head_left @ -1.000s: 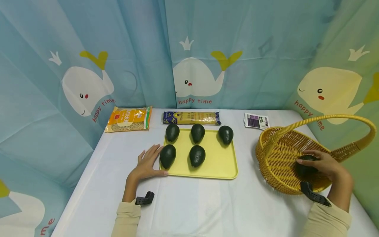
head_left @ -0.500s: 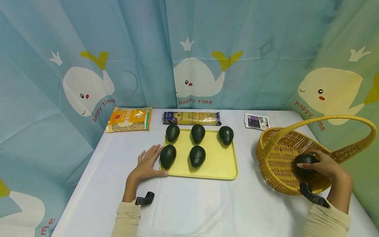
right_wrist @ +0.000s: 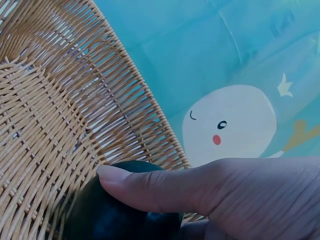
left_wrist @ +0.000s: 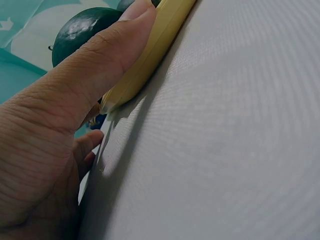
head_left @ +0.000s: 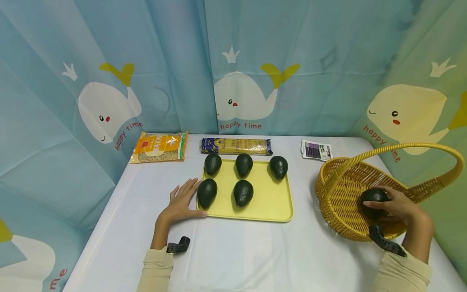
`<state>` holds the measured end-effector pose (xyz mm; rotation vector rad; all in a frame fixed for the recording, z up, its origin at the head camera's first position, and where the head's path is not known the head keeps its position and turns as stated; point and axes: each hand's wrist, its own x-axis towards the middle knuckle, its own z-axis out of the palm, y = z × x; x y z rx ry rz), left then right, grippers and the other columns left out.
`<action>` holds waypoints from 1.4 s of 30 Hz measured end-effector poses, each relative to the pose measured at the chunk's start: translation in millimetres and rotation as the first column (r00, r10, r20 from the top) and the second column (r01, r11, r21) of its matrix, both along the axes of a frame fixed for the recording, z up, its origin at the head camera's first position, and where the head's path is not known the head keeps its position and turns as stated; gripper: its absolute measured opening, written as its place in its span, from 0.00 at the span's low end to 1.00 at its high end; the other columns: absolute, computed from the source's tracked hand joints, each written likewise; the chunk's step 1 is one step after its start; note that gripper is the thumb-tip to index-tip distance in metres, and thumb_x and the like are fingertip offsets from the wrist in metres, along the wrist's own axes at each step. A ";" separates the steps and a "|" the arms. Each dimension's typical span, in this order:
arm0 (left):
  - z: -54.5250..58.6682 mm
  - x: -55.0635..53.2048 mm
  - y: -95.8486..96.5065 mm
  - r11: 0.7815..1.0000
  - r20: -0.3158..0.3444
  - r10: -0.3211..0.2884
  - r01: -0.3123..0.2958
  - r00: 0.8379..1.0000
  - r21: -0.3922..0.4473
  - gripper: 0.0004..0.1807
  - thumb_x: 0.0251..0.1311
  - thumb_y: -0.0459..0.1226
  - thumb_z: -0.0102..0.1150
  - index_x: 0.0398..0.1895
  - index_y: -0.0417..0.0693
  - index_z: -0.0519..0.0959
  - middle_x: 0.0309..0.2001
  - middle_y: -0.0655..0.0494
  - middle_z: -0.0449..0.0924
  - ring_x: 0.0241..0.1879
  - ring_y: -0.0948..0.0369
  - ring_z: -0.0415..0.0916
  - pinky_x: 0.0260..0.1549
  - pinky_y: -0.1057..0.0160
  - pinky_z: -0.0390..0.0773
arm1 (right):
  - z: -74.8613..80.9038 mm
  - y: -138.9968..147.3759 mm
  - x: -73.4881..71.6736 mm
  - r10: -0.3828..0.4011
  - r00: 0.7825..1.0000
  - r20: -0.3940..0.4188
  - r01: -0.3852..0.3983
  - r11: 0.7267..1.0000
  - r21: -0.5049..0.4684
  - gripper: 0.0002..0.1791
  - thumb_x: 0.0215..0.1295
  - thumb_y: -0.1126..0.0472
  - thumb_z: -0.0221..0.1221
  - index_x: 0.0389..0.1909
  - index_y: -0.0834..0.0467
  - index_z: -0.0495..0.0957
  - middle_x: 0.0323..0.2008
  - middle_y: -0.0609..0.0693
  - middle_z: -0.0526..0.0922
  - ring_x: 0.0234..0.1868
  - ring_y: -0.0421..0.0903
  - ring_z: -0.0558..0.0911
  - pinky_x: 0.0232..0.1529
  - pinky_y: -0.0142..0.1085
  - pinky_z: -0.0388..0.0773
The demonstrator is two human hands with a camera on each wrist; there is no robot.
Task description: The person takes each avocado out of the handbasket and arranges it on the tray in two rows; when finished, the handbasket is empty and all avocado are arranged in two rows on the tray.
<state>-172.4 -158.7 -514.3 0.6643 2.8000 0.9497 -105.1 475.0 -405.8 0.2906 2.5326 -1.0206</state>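
Note:
Inside the wicker basket (head_left: 344, 198), my right hand (head_left: 401, 205) grips a dark green avocado (head_left: 373, 198), thumb across its near side. The right wrist view shows that thumb (right_wrist: 150, 187) lying over the avocado (right_wrist: 125, 217) near the woven wall. My left hand (head_left: 180, 202) rests at the front left corner of a yellow tray (head_left: 270, 207), fingers spread along its left side. Its thumb (left_wrist: 115, 47) touches the tray's rim in the left wrist view. On the tray lie several avocados, the nearest one (head_left: 207, 193) right beside my left fingers.
Behind the tray lies a long noodle packet (head_left: 237, 146). An orange grain bag (head_left: 158, 147) is at the back left, a small purple-and-white packet (head_left: 316, 150) at the back right. The basket's tall handle (head_left: 401, 147) arches over its opening. A whale-print curtain (head_left: 175, 73) surrounds the table.
My right hand and the avocado have shifted slightly to the left and up in the head view, within the basket. The left hand and the tray have stayed in place.

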 end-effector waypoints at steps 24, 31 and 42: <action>-1.5 -1.2 -0.9 1.000 -0.006 -0.004 0.004 1.000 -0.016 0.63 0.37 0.63 0.73 0.78 0.54 0.53 0.78 0.47 0.48 0.77 0.45 0.43 0.69 0.34 0.38 | 1.0 -2.6 1.9 0.046 0.989 -0.143 -0.040 0.998 0.041 0.38 0.69 0.52 0.58 0.60 0.79 0.54 0.50 0.76 0.70 0.34 0.36 0.77 0.31 0.36 0.81; 0.6 -0.9 -0.9 1.000 -0.018 -0.004 0.004 1.000 -0.003 0.63 0.37 0.61 0.74 0.77 0.54 0.53 0.78 0.46 0.49 0.77 0.45 0.43 0.70 0.34 0.38 | 5.5 -7.9 3.4 0.037 0.987 -0.158 -0.032 0.999 0.035 0.42 0.70 0.51 0.56 0.65 0.79 0.47 0.54 0.79 0.65 0.35 0.30 0.74 0.33 0.34 0.81; -1.4 -1.8 -0.9 1.000 -0.016 -0.004 0.004 1.000 -0.014 0.63 0.37 0.62 0.73 0.78 0.54 0.53 0.78 0.48 0.48 0.77 0.46 0.43 0.70 0.35 0.37 | 12.9 -14.1 10.3 0.026 0.986 -0.163 -0.029 0.999 -0.014 0.49 0.72 0.50 0.54 0.71 0.78 0.35 0.59 0.82 0.61 0.35 0.24 0.74 0.33 0.30 0.79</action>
